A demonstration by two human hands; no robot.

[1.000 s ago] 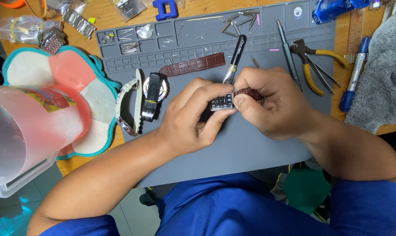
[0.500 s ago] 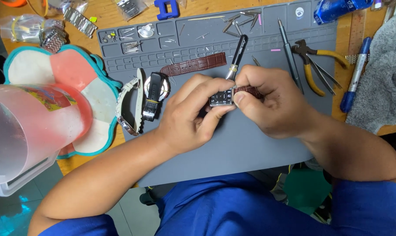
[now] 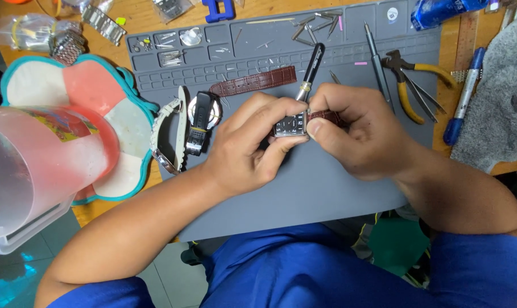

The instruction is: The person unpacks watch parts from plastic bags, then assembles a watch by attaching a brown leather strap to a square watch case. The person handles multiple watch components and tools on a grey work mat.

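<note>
Over the grey work mat (image 3: 327, 188), my left hand (image 3: 247, 142) pinches a small rectangular watch (image 3: 291, 124) with a dark dial. My right hand (image 3: 355, 134) grips the brown strap piece (image 3: 327, 116) fixed to the watch's right side, and a black-handled tool (image 3: 311, 71) sticks up from between its fingers. A loose brown leather strap (image 3: 253, 81) lies on the mat just behind my left hand.
Two other watches, one white-strapped (image 3: 170, 131) and one black (image 3: 200, 120), lie left of my hands. A translucent pitcher (image 3: 36, 165) stands at the near left on a flower-shaped mat (image 3: 93, 85). Yellow-handled pliers (image 3: 409, 80), a thin screwdriver (image 3: 375, 60), a blue pen (image 3: 463, 97) and a grey cloth (image 3: 498, 102) sit right.
Both hands have stayed together on the watch, with only small finger shifts. The tool's tilt is almost the same.
</note>
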